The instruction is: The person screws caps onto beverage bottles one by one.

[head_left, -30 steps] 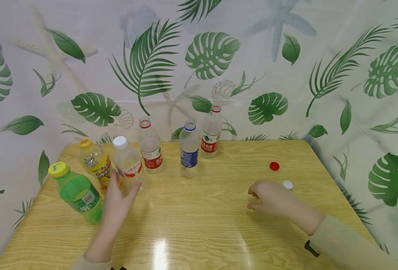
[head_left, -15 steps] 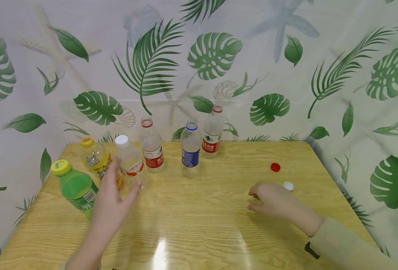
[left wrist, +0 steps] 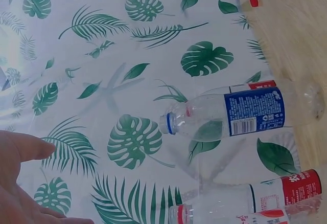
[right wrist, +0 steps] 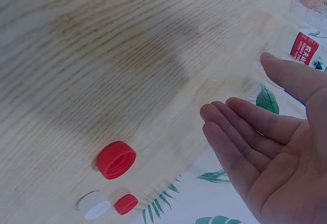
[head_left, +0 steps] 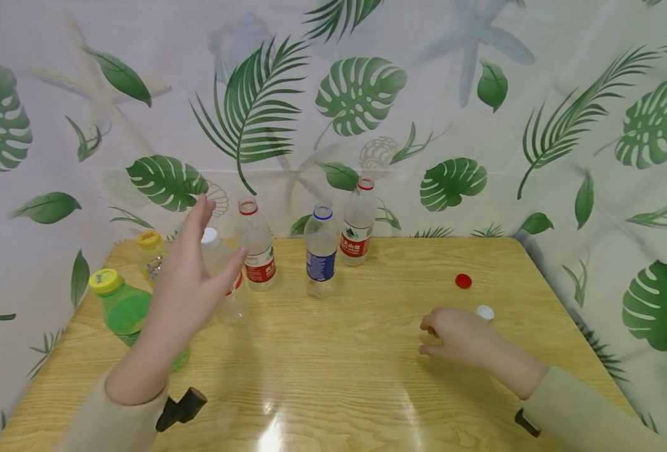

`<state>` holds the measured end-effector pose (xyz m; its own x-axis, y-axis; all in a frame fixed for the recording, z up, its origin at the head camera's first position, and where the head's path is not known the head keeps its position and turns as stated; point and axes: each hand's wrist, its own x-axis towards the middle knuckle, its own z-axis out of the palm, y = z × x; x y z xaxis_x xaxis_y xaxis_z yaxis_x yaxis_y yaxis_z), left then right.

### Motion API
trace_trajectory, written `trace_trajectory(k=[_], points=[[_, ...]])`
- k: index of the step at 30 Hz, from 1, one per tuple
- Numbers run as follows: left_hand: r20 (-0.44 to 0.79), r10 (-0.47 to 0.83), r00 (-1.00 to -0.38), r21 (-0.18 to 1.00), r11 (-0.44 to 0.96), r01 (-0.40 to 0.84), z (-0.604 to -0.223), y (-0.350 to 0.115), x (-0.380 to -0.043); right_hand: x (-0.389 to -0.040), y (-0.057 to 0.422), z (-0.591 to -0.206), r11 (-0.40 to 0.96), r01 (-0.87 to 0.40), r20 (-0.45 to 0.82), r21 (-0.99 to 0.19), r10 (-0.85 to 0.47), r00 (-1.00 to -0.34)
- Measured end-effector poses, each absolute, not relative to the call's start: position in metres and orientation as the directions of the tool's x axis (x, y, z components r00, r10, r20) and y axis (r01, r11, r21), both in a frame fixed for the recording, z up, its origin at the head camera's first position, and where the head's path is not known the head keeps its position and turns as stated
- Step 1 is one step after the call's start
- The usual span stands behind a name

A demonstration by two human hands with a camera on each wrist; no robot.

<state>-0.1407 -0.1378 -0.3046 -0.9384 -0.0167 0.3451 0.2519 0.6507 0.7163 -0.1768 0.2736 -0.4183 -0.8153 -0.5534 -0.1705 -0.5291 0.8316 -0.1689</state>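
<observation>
My left hand [head_left: 183, 279] is raised with fingers extended and thumb apart, holding nothing. It overlaps a clear white-capped bottle [head_left: 233, 309], partly hiding it. Behind the wrist are a green bottle [head_left: 123, 312] with a yellow cap and a yellow-labelled bottle [head_left: 150, 242], mostly hidden. My right hand [head_left: 460, 334] hovers over the right of the table, fingers relaxed and empty. In the right wrist view its palm shows near a red cap [right wrist: 116, 160], a white cap [right wrist: 94, 205] and a smaller-looking red cap [right wrist: 126, 204].
Toward the back of the wooden table [head_left: 322, 370] stand uncapped bottles: a red-labelled bottle [head_left: 257, 245], a blue-labelled bottle [head_left: 320, 266] and another red-labelled bottle [head_left: 358, 232]. A leaf-patterned cloth [head_left: 390, 207] hangs behind the table.
My left hand has risen from beside the bottles on the left and now covers more of the white-capped and yellow-labelled ones. The right hand has stayed nearly still.
</observation>
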Motion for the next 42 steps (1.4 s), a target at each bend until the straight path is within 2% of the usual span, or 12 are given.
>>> trace_trajectory(k=[11,28,42], points=[[0.239,0.009,-0.971,0.765,0.614,0.194,-0.288,-0.136,-0.175,-0.175,0.274,-0.418,0.844,-0.505,-0.191,-0.181,-0.533,-0.824],[0.133,-0.050,-0.990,0.807,0.586,0.079,-0.303,-0.126,-0.217,-0.183,0.287,-0.424,0.879,-0.419,-0.224,-0.229,-0.466,-0.856],[0.173,-0.122,-0.977,0.824,0.561,0.076,-0.320,-0.116,-0.235,-0.203,0.317,-0.427,0.888,-0.403,-0.175,-0.220,-0.443,-0.879]])
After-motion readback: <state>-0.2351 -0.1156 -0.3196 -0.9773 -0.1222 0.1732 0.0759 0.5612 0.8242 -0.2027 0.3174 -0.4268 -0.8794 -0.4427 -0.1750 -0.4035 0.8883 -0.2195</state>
